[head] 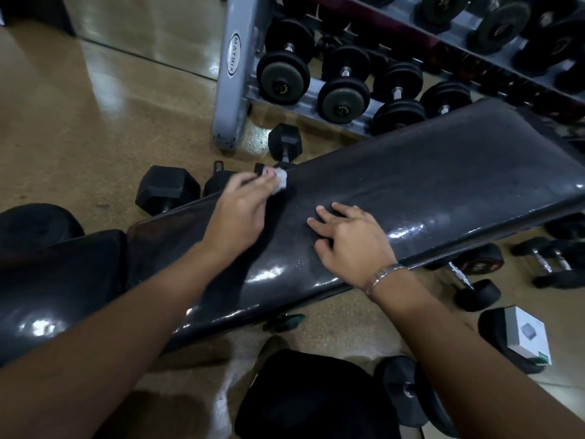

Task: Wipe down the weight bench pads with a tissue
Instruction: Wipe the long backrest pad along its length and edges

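Grey Matrix rack [234, 74] at the far side of the tan floor [79, 122] carries round black dumbbells [343, 93] — hex dumbbells [167, 188] lie by its foot, white box [527, 335] on a dark weight at the floor's near right.

Left hand [235, 213] presses tissue [280, 180] on back pad [427, 172]; right hand [349, 240] flat.

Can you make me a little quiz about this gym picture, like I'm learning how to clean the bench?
1. What does the right hand rest on? A) the floor B) the bench pad C) a box
2. True or false: the left hand holds the tissue at the pad's far edge.
3. Fill in: the bracelet is on the ___ wrist.
Key: 1 B. 2 True. 3 right.
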`<state>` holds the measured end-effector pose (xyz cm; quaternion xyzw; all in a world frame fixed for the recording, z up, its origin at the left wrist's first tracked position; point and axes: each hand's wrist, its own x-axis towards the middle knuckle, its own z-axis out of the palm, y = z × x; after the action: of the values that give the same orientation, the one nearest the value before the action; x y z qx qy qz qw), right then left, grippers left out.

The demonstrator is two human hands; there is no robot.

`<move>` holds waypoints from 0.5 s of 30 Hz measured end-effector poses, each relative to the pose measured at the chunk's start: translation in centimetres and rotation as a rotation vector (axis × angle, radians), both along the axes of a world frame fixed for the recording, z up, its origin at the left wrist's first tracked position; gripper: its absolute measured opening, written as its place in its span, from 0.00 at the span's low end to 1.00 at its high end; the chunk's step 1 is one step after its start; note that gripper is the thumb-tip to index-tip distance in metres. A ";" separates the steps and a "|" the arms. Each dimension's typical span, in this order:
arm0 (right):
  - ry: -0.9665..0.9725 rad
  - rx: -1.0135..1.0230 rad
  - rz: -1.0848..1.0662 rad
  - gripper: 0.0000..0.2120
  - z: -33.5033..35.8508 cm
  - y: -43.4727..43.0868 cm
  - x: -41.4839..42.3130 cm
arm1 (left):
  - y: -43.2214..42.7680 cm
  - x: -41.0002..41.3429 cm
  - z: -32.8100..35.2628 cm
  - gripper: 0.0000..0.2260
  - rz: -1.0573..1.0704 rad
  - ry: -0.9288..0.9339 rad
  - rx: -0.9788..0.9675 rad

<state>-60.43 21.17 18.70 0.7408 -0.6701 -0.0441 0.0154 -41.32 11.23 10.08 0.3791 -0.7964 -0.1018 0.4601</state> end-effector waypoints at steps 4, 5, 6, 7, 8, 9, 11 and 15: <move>-0.022 -0.034 0.006 0.23 -0.3 0.1 -0.2 | -4.9 -1.4 0.8 0.16 0.052 -0.021 0.113; -0.027 -0.042 0.009 0.23 -0.4 0.2 -0.2 | -5.6 -1.8 1.0 0.16 0.058 -0.029 0.153; -0.034 -0.053 0.010 0.23 -0.4 0.2 -0.3 | -6.2 -2.2 1.2 0.16 0.060 -0.038 0.188; -0.046 -0.063 0.010 0.23 -0.5 0.2 -0.3 | -6.7 -2.5 1.2 0.16 0.056 -0.052 0.214; -0.053 -0.070 0.010 0.23 -0.6 0.2 -0.4 | -6.9 -2.9 1.2 0.16 0.044 -0.067 0.230; -0.056 -0.076 0.012 0.23 -0.6 0.2 -0.4 | -6.8 -3.3 1.2 0.16 0.027 -0.080 0.239; -0.055 -0.084 0.017 0.22 -0.7 0.1 -0.5 | -6.6 -3.8 1.2 0.16 0.008 -0.081 0.262; -0.053 -0.091 0.025 0.22 -0.8 0.1 -0.6 | -5.9 -4.1 1.4 0.15 0.042 -0.035 0.318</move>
<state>-61.01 21.28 17.92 0.7485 -0.6623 0.0062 0.0317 -45.43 5.30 11.52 0.4653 -0.7702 -0.2105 0.3821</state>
